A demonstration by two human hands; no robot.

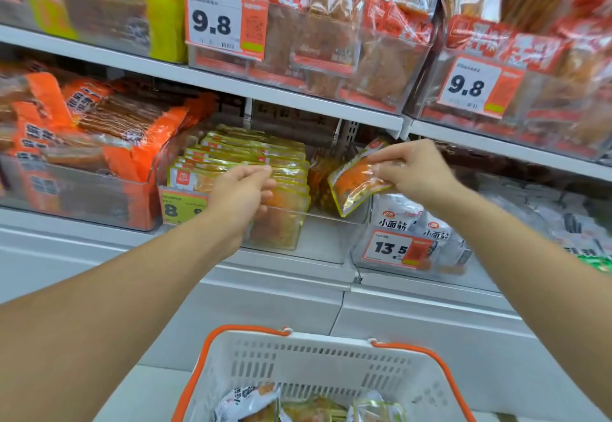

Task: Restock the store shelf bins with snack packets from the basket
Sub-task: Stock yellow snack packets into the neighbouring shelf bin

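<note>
While the yellow-edged snack packet point(359, 179) hung tilted over the open right side of the clear bin point(331, 216), the right hand point(414, 170) pinched it by its upper edge, fingers curled onto the film, the packet sticking out toward eight o'clock from the knuckles. It was above the bin, not yet seated. At nine o'clock from it stood the row of matching packets point(251, 160), filling the bin's left side; the left hand point(241, 190) rested against that row's front, fingers loosely bent and pressing, gripping nothing as far as could be seen. Down at six o'clock, the white basket point(318, 365) with orange handles showed several packets in its bottom, so the job looked well under way but unfinished: this one to drop in, more to follow.
</note>
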